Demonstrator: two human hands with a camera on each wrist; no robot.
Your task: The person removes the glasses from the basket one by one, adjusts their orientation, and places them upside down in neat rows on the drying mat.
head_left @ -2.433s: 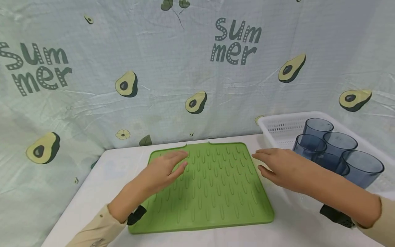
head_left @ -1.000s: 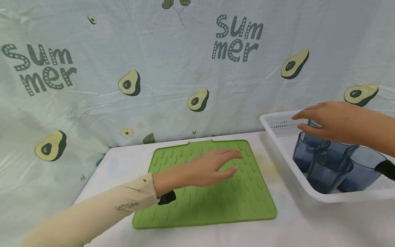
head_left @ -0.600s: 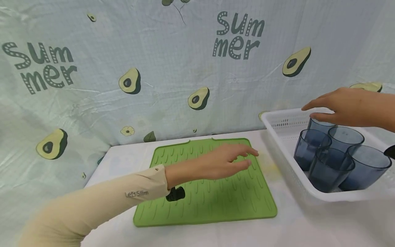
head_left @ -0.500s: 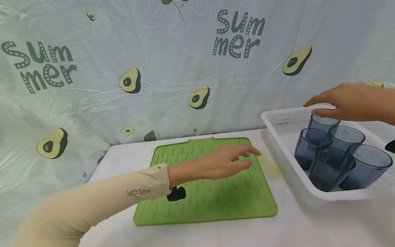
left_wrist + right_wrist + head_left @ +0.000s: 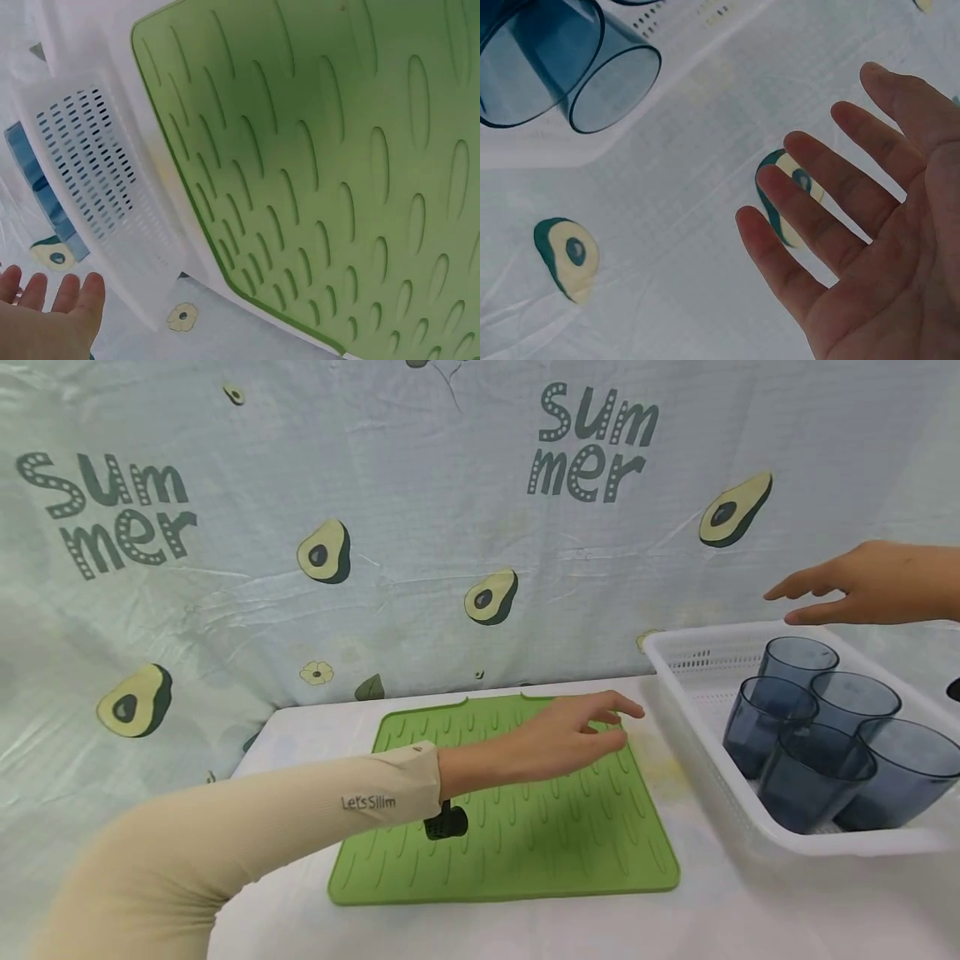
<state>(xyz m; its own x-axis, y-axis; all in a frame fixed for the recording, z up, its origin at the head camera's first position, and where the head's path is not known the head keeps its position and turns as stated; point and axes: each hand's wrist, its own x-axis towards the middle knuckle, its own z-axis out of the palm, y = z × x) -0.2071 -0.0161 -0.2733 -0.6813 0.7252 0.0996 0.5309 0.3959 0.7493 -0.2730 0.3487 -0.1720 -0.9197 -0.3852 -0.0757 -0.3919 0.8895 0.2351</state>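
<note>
Both hands are empty with fingers spread, the right hand (image 5: 862, 585) above the far cup (image 5: 797, 662) in the basket (image 5: 678, 681), so it should lower straight onto that rim, while the left hand (image 5: 566, 739) hovers over the mat (image 5: 525, 843).

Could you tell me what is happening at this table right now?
A person is working at a white table. Their left hand hovers open over the far right corner of a green ridged mat, holding nothing. Their right hand is raised, fingers spread, above a white basket that holds five blue tumblers standing upright. Neither hand touches a tumbler.
</note>
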